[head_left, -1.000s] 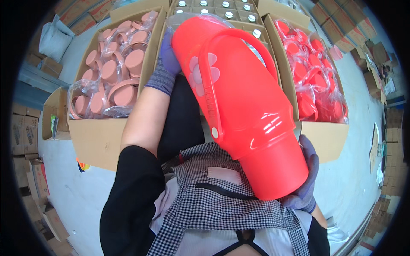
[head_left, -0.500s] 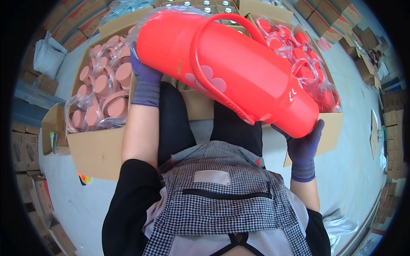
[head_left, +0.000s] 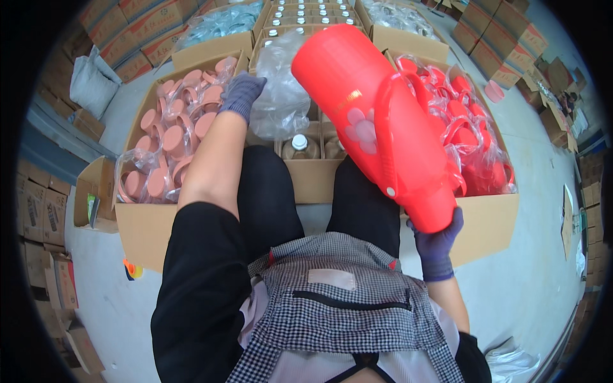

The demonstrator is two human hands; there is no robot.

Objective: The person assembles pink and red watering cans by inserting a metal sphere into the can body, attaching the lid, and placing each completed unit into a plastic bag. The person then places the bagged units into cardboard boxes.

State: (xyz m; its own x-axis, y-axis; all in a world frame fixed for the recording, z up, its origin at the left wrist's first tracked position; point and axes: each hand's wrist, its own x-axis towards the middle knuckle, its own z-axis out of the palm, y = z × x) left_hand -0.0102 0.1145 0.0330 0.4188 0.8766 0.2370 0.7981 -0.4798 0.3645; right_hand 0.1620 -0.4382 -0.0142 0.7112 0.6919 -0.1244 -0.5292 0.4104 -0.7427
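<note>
A red thermos flask (head_left: 364, 108) with a carry handle and a pale flower print is held tilted in front of me. Its wide base points up and away; its narrow cap end points toward me. My right hand (head_left: 437, 239), in a purple glove, grips that narrow end. Gloved the same way, my left hand (head_left: 242, 94) is closed on a clear plastic bag (head_left: 280, 86), which hangs crumpled between it and the flask. The bag is off the flask. Beneath lies a divided carton (head_left: 313, 175) with white-capped bottles (head_left: 300, 147).
On the left stands a carton (head_left: 143, 233) of pink thermos tops in plastic; on the right, a carton (head_left: 485, 223) of red ones. Farther off are a carton of teal items (head_left: 220, 29) and stacked boxes (head_left: 153, 29). A pink basin (head_left: 493, 90) rests on the floor.
The plastic bag has come off the flask's base with my left hand, which moved away to the left. The flask swung more upright, its base shifting right, held by my right hand alone.
</note>
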